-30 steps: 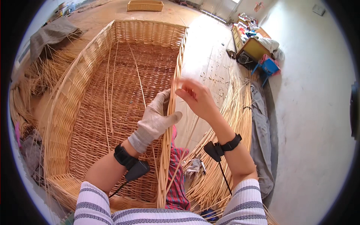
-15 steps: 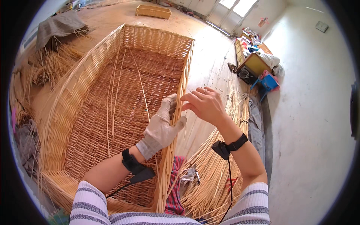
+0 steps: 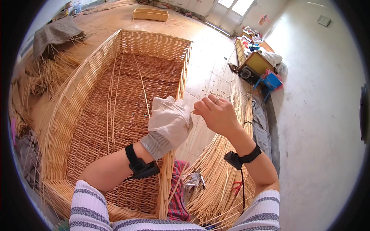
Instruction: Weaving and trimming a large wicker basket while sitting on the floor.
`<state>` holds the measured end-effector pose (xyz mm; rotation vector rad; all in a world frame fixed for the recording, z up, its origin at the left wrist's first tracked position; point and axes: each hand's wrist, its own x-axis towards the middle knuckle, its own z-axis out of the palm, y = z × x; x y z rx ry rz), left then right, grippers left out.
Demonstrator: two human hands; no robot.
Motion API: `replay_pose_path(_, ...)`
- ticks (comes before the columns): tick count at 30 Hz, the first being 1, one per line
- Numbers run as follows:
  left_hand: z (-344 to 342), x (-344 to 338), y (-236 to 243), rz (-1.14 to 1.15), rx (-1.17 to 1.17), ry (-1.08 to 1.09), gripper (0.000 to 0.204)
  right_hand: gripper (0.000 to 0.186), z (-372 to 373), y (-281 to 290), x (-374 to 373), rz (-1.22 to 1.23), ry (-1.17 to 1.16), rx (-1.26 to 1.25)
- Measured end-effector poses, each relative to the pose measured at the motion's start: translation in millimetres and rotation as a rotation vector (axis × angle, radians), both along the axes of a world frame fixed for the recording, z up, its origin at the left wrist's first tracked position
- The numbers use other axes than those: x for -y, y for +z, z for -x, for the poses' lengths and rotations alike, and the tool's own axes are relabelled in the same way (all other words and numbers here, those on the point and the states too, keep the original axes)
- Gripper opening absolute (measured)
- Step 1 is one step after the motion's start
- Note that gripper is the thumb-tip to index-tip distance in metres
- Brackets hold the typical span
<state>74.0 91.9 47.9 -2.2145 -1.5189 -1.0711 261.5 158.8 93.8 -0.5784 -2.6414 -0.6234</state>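
Observation:
A large rectangular wicker basket (image 3: 58, 142) lies before me, with its woven brown bottom and paler sides showing. My left hand (image 3: 169, 119), in a whitish knit glove, is closed over the basket's right rim, hiding that stretch of the weave. Just right of it, my bare right hand (image 3: 216, 115) has its thumb and fingers pinched together on the short visible end of a wicker rod (image 3: 193, 112). The rest of that rod is hidden by the glove. Several loose thin rods (image 3: 111, 100) lie inside the basket.
A big bundle of pale rods (image 3: 219, 177) spreads on the floor to my right, beside red plaid cloth (image 3: 179, 192). More rods (image 3: 58, 73) lie at left under a grey cloth (image 3: 58, 32). A small basket (image 3: 150, 15) and a blue stool (image 3: 271, 81) stand farther off.
My left hand has turned from gripping the rim with its thumb apart to a closed hold, back of the glove up. My right hand has moved slightly right and toward me.

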Motion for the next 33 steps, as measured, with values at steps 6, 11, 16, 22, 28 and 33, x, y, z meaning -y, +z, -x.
replay_pose_path(6,-1,4,4,0.061,-0.094,0.035,0.013,0.019,15,-46,43,0.359,-0.235,-0.510)
replay_pose_path(11,9,4,0,0.312,0.390,-0.192,0.010,0.015,20,-58,52,0.956,-0.353,-0.888)
replay_pose_path(16,12,-2,1,0.440,0.814,-0.393,0.009,0.033,26,-75,23,1.400,0.018,-1.326)
replay_pose_path(22,17,-4,2,0.332,0.638,-0.091,0.010,0.072,36,-83,-8,1.607,-0.086,-1.013)
replay_pose_path(28,37,-16,3,0.703,0.984,-0.223,0.009,0.062,41,-71,-38,1.646,-0.306,-0.789)
replay_pose_path(33,63,-23,9,0.947,0.874,-0.273,0.017,0.042,52,-46,-47,1.755,-0.493,-0.468)
